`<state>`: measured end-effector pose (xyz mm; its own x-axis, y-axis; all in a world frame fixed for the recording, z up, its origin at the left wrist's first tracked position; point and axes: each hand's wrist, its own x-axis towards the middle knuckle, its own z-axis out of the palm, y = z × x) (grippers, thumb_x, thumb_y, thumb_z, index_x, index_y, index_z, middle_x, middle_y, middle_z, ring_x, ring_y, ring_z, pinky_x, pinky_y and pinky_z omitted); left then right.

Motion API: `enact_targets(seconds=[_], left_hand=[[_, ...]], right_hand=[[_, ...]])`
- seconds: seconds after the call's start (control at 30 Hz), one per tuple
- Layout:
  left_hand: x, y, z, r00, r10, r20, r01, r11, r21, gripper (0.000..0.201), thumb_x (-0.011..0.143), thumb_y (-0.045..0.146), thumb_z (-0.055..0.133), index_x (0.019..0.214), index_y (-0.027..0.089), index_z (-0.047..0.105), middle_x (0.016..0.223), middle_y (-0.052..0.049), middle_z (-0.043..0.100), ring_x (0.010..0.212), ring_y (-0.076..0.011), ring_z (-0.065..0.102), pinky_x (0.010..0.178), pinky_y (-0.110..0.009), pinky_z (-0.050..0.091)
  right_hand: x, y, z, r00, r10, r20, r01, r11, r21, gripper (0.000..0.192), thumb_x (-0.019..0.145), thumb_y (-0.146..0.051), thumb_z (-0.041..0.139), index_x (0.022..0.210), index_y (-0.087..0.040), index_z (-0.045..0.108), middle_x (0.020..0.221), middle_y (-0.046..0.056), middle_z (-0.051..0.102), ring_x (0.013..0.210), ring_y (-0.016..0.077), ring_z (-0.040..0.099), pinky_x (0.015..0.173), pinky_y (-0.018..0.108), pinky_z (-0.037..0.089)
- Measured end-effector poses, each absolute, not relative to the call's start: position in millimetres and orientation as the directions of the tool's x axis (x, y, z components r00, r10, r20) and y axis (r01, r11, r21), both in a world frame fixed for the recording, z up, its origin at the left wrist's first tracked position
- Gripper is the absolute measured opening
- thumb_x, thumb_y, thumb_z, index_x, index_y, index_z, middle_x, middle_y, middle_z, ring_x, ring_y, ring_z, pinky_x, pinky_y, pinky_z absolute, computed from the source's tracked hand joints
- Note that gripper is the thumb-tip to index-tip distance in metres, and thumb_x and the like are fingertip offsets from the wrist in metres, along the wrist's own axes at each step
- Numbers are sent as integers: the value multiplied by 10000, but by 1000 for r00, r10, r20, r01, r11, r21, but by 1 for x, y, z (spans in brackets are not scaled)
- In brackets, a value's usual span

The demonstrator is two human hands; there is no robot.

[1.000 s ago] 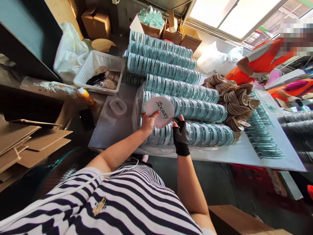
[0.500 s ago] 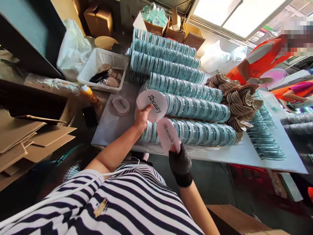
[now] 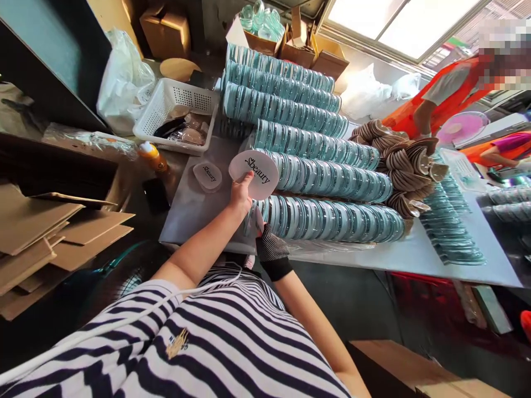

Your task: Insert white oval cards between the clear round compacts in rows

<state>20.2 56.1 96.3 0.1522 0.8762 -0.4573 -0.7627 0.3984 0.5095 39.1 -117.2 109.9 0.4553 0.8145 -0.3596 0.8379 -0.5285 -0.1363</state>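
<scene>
Left hand (image 3: pixel 241 194) grips pink pad (image 3: pixel 254 174), print up.
Long axis runs toward table (image 3: pixel 188 213) edge; gloved right hand (image 3: pixel 270 243) below, grip unclear.

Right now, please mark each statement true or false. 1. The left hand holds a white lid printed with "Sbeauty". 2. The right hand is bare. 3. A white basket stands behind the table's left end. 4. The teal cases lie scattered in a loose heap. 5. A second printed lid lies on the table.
1. True: the left hand holds the lid.
2. False: the right hand wears a dark mesh glove.
3. True: the basket is there.
4. False: the cases stand in neat rows.
5. True: the second lid lies on the table.
</scene>
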Motion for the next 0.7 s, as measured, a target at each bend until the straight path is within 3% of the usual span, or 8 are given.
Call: enact_targets(seconds=[0.1,0.23,0.33,0.5,0.63,0.7], left_hand=[[15,59,94,122,854,-506,-777,399,487,217,740,140,765,936,192,689,936,-46,735,992,-218,674,969,-455,518],[5,65,85,48,798,-601,-793,396,463,248,799,137,710,1036,193,666,1018,-64,728,972,-197,675,943,-430,544],[2,66,76,92,745,-661,-793,456,403,288,815,182,705,1098,178,654,1112,-93,707,986,-204,677,937,-429,548],[5,62,68,156,750,-643,-819,462,340,404,799,237,731,1188,175,637,1201,-112,683,1020,-212,678,953,-410,542],[6,58,67,188,731,-656,-817,487,308,377,828,249,703,1195,187,637,1200,-99,687,1044,-218,674,933,-391,553],[6,56,67,179,733,-656,-816,483,317,356,843,239,682,1192,186,635,1215,-97,681,1064,-219,667,926,-385,557]], right_hand=[[40,-113,104,469,804,-365,833,-540,-120,381,984,-391,369,1245,-166,532,898,106,724,783,225,697,622,270,419],[43,-123,98,505,831,-232,808,-550,-211,338,998,-329,338,1139,-143,582,959,101,718,804,178,681,626,234,376],[45,-120,93,491,853,-179,825,-521,-218,322,995,-305,355,1078,-139,619,943,97,720,796,156,666,625,220,351],[44,-97,90,382,883,-272,909,-413,-63,317,1001,-264,339,1075,-182,636,906,111,725,787,172,680,644,237,389],[40,-92,94,349,846,-403,895,-429,-126,265,940,-178,399,995,-166,659,954,165,719,917,231,697,745,296,467],[41,-95,94,342,825,-449,863,-465,-198,253,916,-169,425,1044,-168,643,926,140,723,871,207,703,745,289,492]])
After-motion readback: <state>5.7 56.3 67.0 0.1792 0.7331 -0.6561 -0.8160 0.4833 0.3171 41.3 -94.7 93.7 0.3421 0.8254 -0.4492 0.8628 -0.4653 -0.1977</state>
